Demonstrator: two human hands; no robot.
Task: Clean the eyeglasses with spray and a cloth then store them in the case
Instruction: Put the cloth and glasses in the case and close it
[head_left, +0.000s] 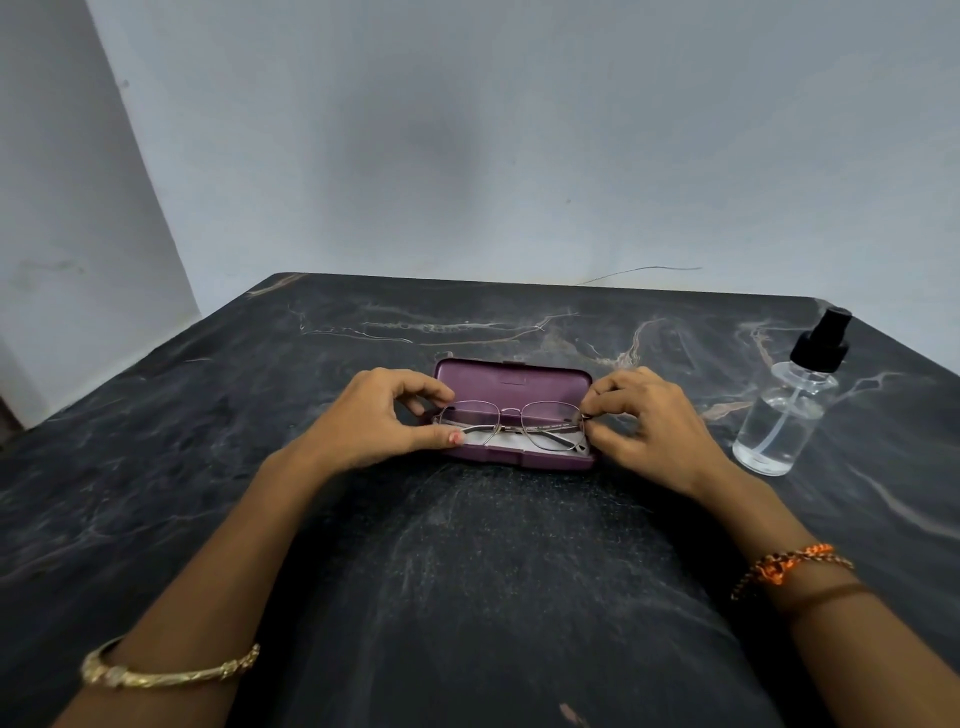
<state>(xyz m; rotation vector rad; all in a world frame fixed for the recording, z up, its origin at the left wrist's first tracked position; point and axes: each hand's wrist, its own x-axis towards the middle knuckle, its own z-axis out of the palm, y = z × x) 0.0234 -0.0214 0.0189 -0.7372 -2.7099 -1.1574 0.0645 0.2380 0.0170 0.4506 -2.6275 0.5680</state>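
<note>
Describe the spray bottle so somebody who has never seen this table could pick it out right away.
Start at the dark marble table and find the open purple case at its middle, where both hands hold the eyeglasses. Look past the right hand toward the table's right edge. The spray bottle stands there alone: clear, part filled with clear liquid, topped by a black pump.

One pair of eyeglasses (511, 423) over one purple case (514, 379) — one spray bottle (784, 410) right of it, two hands — left hand (379, 421), right hand (649, 423), one cloth (511, 441) inside.
</note>
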